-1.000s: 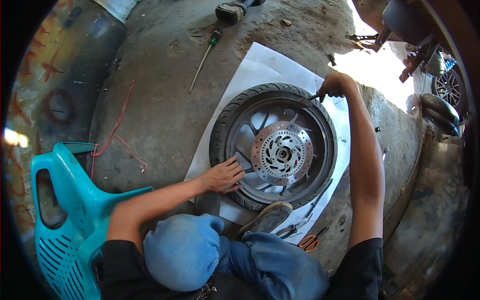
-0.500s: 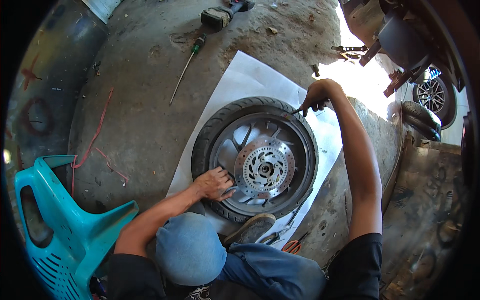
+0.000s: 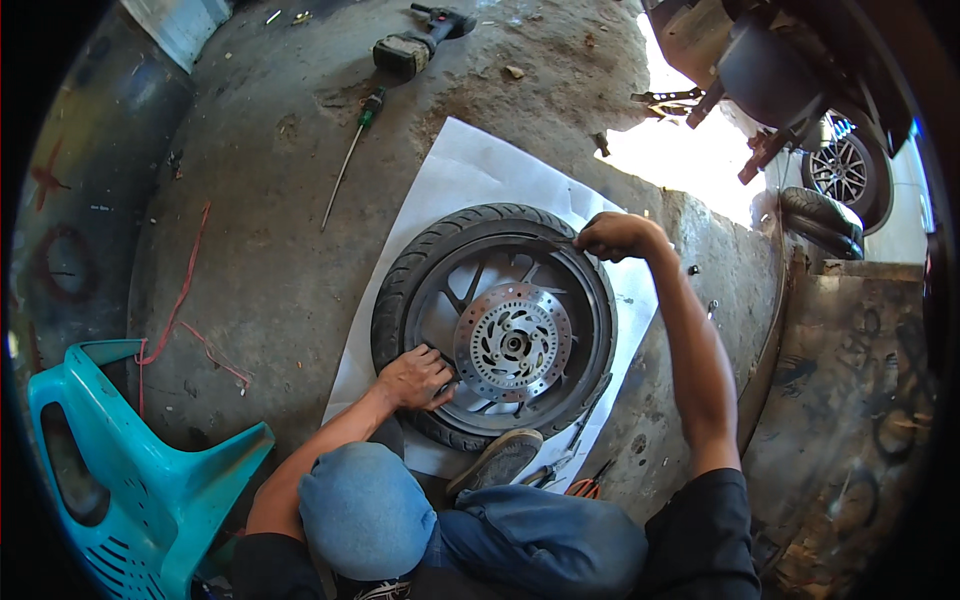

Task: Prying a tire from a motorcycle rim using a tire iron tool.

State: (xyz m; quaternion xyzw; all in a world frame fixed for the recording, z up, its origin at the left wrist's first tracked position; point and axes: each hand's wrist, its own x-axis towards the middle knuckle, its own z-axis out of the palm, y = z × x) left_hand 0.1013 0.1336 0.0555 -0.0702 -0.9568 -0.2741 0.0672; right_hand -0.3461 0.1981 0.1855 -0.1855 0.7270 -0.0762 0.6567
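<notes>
A motorcycle wheel with black tyre and drilled brake disc lies flat on white paper. At its upper right, my right hand is closed on a dark metal lever, whose tip is at the tyre's inner edge. My left hand grips the lower-left rim, fingers curled over it. My shoe touches the wheel's bottom edge, beside pliers and orange-handled scissors.
A turquoise plastic panel with red string lies left. A screwdriver and power tool are above. A dark vehicle part, a loose tyre and another wheel are at upper right.
My right hand has moved down toward the wheel with the lever. My left hand stays on the rim. The camera view has shifted, carrying the scene leftward.
</notes>
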